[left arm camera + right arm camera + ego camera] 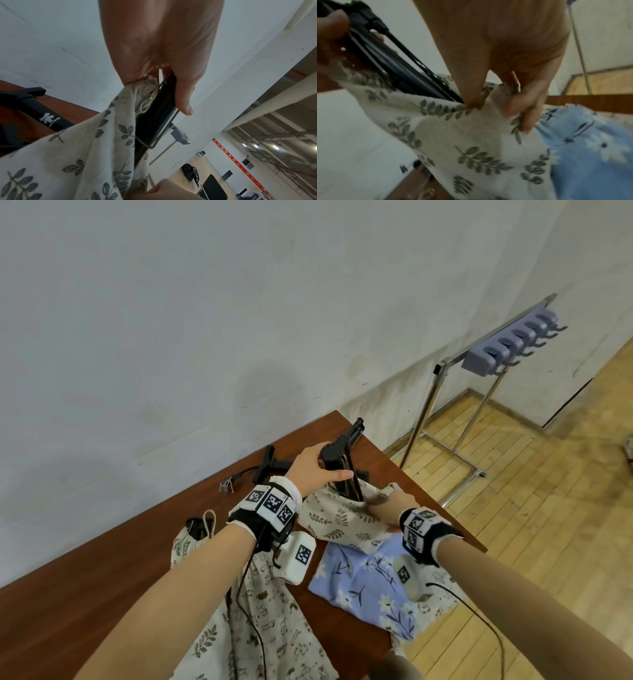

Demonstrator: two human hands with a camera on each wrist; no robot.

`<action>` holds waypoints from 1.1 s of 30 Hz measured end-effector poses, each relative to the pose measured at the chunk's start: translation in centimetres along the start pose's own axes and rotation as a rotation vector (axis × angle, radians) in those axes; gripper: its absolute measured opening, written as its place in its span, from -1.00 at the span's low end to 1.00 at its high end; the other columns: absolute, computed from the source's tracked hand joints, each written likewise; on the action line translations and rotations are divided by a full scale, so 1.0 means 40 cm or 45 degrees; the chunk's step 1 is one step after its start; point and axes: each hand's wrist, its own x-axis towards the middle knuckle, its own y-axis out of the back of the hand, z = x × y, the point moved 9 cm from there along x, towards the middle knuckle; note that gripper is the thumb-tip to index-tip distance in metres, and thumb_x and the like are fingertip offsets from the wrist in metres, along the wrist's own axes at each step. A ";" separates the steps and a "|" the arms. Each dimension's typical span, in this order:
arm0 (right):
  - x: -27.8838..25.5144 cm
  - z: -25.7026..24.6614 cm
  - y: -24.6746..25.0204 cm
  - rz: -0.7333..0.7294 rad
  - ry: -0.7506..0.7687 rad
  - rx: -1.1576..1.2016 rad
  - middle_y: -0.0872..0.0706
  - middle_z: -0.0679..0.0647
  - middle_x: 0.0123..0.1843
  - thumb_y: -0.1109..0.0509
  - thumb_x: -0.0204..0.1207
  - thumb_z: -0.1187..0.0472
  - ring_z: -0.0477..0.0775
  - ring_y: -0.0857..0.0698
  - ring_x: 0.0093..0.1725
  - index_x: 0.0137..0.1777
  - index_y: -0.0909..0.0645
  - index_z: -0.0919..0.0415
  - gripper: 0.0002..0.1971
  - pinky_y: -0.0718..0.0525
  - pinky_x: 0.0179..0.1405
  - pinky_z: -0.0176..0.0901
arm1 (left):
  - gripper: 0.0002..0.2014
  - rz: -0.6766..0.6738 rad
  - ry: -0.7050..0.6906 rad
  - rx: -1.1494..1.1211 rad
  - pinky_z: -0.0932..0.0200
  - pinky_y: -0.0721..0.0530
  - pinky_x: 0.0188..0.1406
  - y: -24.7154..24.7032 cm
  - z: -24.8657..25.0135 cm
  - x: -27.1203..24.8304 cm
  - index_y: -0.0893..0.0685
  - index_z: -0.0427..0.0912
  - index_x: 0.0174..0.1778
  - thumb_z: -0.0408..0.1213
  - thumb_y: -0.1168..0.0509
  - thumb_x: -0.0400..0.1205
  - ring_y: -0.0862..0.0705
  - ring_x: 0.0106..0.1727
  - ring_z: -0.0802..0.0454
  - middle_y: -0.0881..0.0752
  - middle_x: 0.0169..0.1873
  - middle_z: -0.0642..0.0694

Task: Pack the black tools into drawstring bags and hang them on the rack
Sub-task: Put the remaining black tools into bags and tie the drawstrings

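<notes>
A cream drawstring bag with green leaf print lies on the brown table, its mouth lifted. A long black folding tool stands tilted with its lower end inside that mouth. My left hand grips the tool's upper part together with the bag's rim and cord. My right hand pinches the bag's rim on the near right side. The metal rack with purple hooks stands on the floor to the right.
Another black T-shaped tool and a small metal piece lie at the table's far side. A blue flowered bag and a cream animal-print bag lie nearer me. The table's right edge drops to wooden floor.
</notes>
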 end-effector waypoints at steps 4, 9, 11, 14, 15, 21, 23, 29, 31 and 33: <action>0.002 -0.030 0.044 0.048 -0.005 0.178 -0.66 0.14 -0.39 -0.37 0.53 0.21 0.05 -0.68 -0.48 -0.33 -0.54 0.27 -0.77 -0.64 -0.57 -0.25 | -0.59 0.031 0.057 -0.013 0.09 -0.60 0.20 0.015 0.002 0.011 -0.66 -0.16 0.15 -0.17 -0.56 0.43 -0.68 0.13 0.02 -0.74 0.06 -0.03; -0.016 -0.024 0.139 0.050 0.072 0.755 -0.72 0.18 -0.29 -0.17 0.44 0.55 0.17 -0.67 -0.19 -0.15 -0.67 0.32 -0.74 -0.80 -0.04 0.21 | -0.65 0.093 0.157 0.014 0.10 -0.57 0.17 0.054 -0.024 0.017 -0.64 -0.11 0.06 -0.16 -0.56 0.42 -0.66 0.12 -0.04 -0.71 0.00 -0.02; -0.027 -0.041 0.145 0.046 0.165 0.616 -0.71 0.16 -0.22 -0.23 0.47 0.49 0.11 -0.66 -0.22 -0.11 -0.72 0.28 -0.76 -0.81 -0.15 0.01 | -0.62 0.078 0.153 0.018 0.10 -0.56 0.18 0.042 -0.018 0.016 -0.64 -0.15 0.11 -0.16 -0.55 0.43 -0.65 0.11 -0.01 -0.70 0.02 -0.03; -0.049 -0.097 0.141 0.172 0.347 0.372 -0.72 0.05 -0.23 -0.48 0.51 0.19 -0.03 -0.66 -0.35 -0.07 -0.72 0.21 -0.90 -0.54 -0.51 -0.36 | -0.56 0.038 0.117 0.049 0.08 -0.57 0.19 0.012 0.001 0.017 -0.65 -0.21 0.15 -0.16 -0.56 0.42 -0.65 0.13 -0.02 -0.71 0.04 -0.04; -0.050 -0.118 0.133 0.204 0.406 0.346 -0.72 0.02 -0.27 -0.53 0.47 0.12 -0.02 -0.66 -0.36 -0.13 -0.71 0.18 -0.87 -0.51 -0.52 -0.36 | -0.57 0.025 0.104 0.067 0.08 -0.58 0.17 0.002 0.009 0.017 -0.65 -0.21 0.13 -0.15 -0.56 0.41 -0.66 0.12 -0.03 -0.71 0.02 -0.04; -0.015 -0.154 0.032 0.027 0.340 -0.160 -0.77 0.12 -0.09 -0.42 0.50 0.22 0.12 -0.70 -0.14 -0.07 -0.71 0.14 -0.93 -0.58 -0.29 -0.23 | -0.60 0.030 0.097 0.075 0.00 -0.62 0.14 -0.006 0.009 0.012 -0.63 -0.25 0.05 -0.15 -0.56 0.40 -0.68 0.08 -0.08 -0.72 -0.04 -0.09; -0.010 -0.122 -0.009 -0.148 0.289 -0.399 -0.74 0.12 0.10 -0.34 0.58 0.15 0.15 -0.68 -0.02 0.23 -0.64 0.17 -0.74 -0.57 -0.09 -0.12 | -0.59 0.027 0.107 0.052 -0.04 -0.61 0.15 0.000 0.002 0.008 -0.64 -0.28 0.06 -0.15 -0.56 0.41 -0.68 0.07 -0.10 -0.72 -0.04 -0.12; -0.056 -0.160 0.026 0.054 0.426 -0.970 -0.67 0.03 -0.13 -0.30 0.55 0.19 0.10 -0.65 -0.18 0.18 -0.55 0.03 -0.78 -0.62 -0.24 -0.13 | -0.62 -0.025 0.096 0.111 -0.05 -0.63 0.08 -0.013 0.006 0.003 -0.64 -0.24 0.00 -0.11 -0.56 0.41 -0.69 0.03 -0.14 -0.72 -0.09 -0.13; -0.069 -0.175 0.066 0.106 0.450 -1.171 -0.65 0.01 -0.21 -0.34 0.51 0.14 0.10 -0.65 -0.22 0.21 -0.54 0.00 -0.73 -0.58 -0.37 -0.18 | -0.63 -0.026 0.119 0.123 -0.02 -0.64 0.09 -0.005 0.001 0.009 -0.64 -0.18 0.00 -0.10 -0.56 0.40 -0.69 0.03 -0.10 -0.71 -0.10 -0.06; -0.075 -0.170 0.113 0.126 0.356 -1.271 -0.58 -0.01 -0.33 -0.36 0.51 0.10 0.04 -0.58 -0.35 0.06 -0.62 0.09 -0.83 -0.57 -0.35 -0.18 | -0.59 -0.027 0.130 0.114 -0.06 -0.64 0.15 0.002 0.001 0.015 -0.65 -0.21 0.05 -0.11 -0.57 0.39 -0.68 0.06 -0.11 -0.73 -0.04 -0.10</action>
